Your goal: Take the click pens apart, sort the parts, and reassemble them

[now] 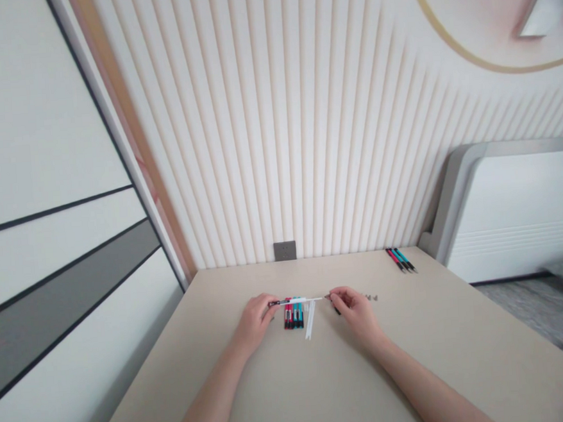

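My left hand (256, 315) is closed in a pinch on the black end of a white pen barrel (295, 301), held level above the table. A thin white refill (315, 298) sticks out of the barrel's right end. Just right of its tip, my right hand (354, 305) pinches a small, dark, pointed piece (328, 296), too small to name surely. A black part (337, 310) shows under those fingers. Below the held pen lie several red and teal pen barrels (293, 315) with black ends, side by side. White refills (310, 322) lie to their right.
Small greyish pieces (372, 298) lie right of my right hand. Several red and teal pens (401, 260) with pointed tips lie at the table's back right. Behind the beige table (303, 389) stands a ribbed wall with a dark socket (285, 250).
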Tool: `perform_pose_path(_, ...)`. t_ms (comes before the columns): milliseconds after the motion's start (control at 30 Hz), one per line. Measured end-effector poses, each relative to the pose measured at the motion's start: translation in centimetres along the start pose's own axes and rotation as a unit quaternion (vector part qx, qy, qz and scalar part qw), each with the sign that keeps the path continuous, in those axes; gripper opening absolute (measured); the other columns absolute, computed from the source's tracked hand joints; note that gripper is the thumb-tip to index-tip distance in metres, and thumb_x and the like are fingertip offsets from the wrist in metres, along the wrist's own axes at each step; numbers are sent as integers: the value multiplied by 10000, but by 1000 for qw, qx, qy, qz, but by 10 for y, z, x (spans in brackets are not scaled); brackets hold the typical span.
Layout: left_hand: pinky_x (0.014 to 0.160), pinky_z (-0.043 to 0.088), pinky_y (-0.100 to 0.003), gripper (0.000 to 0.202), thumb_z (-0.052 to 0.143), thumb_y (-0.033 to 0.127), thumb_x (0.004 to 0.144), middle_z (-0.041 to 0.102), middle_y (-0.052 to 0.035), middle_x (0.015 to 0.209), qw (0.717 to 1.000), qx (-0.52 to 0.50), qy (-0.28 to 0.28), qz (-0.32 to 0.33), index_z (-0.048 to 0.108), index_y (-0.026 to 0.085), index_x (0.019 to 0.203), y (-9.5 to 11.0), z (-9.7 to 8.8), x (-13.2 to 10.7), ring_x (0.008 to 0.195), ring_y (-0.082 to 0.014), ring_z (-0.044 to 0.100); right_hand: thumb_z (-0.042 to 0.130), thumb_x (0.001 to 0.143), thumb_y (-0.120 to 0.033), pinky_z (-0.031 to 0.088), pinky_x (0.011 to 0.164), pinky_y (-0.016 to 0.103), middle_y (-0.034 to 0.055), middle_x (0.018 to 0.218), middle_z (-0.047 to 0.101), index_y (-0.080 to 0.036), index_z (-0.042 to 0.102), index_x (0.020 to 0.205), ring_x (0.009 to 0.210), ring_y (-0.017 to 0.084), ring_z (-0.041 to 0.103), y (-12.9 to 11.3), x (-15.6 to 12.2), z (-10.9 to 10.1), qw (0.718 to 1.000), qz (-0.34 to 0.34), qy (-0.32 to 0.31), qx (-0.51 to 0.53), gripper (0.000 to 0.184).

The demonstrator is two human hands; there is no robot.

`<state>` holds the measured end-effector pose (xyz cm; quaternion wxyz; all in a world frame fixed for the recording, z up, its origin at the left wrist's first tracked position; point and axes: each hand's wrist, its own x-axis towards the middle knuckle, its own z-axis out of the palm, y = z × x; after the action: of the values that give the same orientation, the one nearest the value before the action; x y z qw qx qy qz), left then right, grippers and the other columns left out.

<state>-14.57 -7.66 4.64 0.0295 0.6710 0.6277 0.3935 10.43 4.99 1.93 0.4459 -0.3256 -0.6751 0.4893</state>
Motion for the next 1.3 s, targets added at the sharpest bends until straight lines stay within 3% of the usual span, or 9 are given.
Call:
perform_pose_path(500,813,477,-332,229,461,377,953,686,-41,898,1000,6,-4,-6,641,235,943,4,-2,0,850,-215,624,641,771,-624,456,596,288,74,747,698,-155,676,889,654,185,589,-3,1,0,1000,-4,12,27,485)
perform_pose_path(1067,802,479,-315,212,476,370,949,687,-30,909,1000,-4,12,2,636,232,946,0,0,0,858,-205,628,647,786,-565,498,709,324,88,837,721,-168,677,887,740,210,641,-5,-1,3,998,16,-35,53,410)
perform_pose_path(1300,808,483,-322,226,461,367,954,690,-34,908,1000,2,18,2,638,227,947,-2,1,-1,856,-205,629,608,818,-577,465,670,305,71,832,704,-168,668,904,708,193,599,3,0,2,999,16,-41,6,422)
